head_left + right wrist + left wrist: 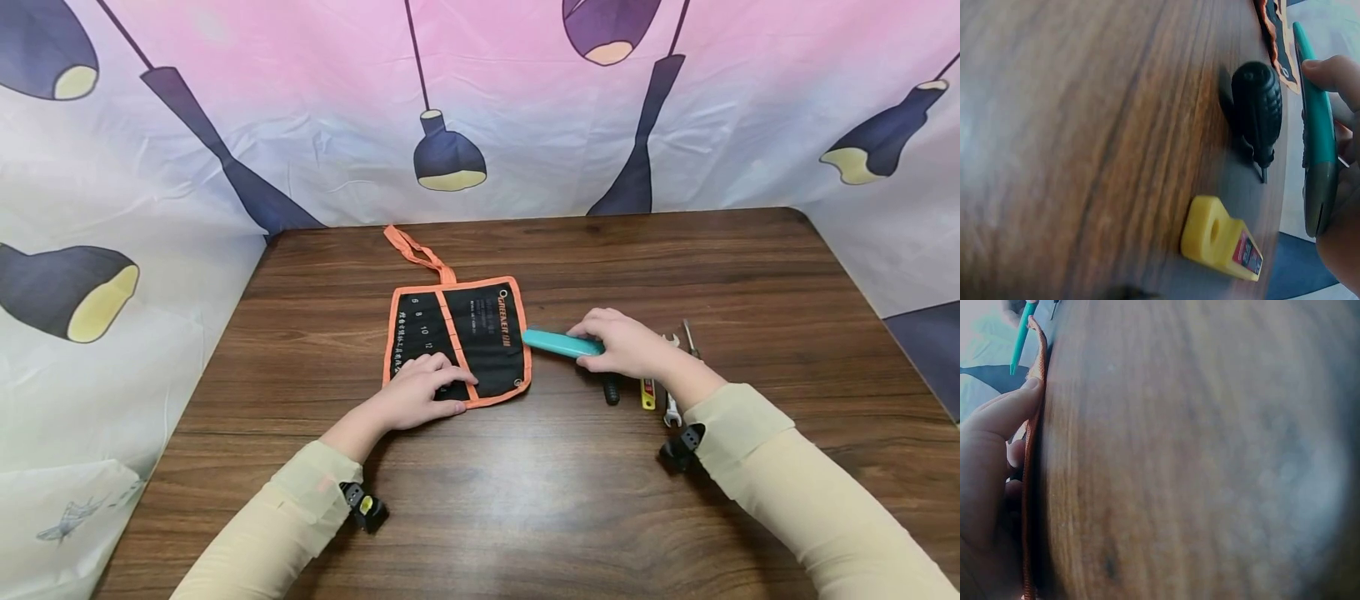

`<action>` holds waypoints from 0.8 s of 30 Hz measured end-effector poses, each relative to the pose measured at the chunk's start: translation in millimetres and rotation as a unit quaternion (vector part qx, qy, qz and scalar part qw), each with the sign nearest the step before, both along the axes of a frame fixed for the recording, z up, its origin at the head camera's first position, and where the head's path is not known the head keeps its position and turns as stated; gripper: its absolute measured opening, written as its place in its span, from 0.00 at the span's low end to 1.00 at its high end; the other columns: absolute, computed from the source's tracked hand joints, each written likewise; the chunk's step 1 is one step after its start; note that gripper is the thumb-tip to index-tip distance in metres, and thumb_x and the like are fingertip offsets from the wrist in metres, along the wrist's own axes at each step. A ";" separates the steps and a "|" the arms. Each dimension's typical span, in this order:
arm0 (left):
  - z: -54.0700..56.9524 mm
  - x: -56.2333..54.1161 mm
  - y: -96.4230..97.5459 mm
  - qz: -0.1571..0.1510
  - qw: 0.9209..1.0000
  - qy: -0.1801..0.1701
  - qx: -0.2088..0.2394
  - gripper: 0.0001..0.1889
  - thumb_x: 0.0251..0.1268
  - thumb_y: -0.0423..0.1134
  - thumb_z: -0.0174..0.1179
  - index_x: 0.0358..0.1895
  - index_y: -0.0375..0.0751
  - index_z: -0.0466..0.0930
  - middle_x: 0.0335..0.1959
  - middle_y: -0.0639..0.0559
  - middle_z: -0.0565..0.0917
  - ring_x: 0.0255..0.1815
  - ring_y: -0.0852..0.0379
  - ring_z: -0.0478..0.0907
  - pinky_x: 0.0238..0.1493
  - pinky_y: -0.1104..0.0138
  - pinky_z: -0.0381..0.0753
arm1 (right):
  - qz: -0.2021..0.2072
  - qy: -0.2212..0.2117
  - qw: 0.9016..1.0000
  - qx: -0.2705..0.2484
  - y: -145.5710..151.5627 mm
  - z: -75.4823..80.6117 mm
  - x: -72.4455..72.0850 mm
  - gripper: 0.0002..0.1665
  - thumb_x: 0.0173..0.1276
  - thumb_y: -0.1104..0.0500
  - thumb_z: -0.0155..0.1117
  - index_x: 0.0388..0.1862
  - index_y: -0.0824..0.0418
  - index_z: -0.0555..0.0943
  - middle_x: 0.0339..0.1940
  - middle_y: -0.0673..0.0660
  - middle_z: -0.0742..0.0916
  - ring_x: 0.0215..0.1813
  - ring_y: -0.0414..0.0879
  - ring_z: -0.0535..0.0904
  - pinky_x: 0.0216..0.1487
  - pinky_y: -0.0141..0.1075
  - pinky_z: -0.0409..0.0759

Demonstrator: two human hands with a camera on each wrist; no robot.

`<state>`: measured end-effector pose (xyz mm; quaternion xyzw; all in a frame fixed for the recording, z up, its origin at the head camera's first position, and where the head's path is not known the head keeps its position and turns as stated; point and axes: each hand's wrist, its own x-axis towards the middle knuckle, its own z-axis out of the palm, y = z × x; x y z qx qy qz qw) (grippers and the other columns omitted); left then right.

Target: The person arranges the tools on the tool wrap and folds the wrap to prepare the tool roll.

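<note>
A black tool pouch with orange edging lies flat on the table, its pockets marked with numbers. My left hand rests on the pouch's lower left part; in the left wrist view the thumb touches the orange edge. Between thumb and fingers, my right hand holds a long teal tool just above the table. Its far tip reaches the pouch's right edge in the head view. The right wrist view shows this tool's grey end; its exact kind is unclear.
Right of the pouch lie a black-handled screwdriver, a yellow-handled tool, a metal wrench and a thin metal tool, partly behind my right hand. An orange strap extends from the pouch's top. A patterned cloth hangs behind the table.
</note>
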<state>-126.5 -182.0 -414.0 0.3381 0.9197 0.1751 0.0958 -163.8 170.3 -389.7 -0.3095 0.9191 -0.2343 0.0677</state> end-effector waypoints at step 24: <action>-1.0 0.2 -1.3 0.009 1.000 -0.014 0.025 0.17 0.61 0.53 0.61 0.54 0.62 0.77 0.45 0.61 0.73 0.46 0.58 0.67 0.45 0.60 0.62 | 0.093 -0.037 0.995 0.004 -33.0 -6.3 3.3 0.20 0.60 0.53 0.66 0.52 0.53 0.82 0.44 0.47 0.79 0.44 0.43 0.70 0.45 0.40 0.69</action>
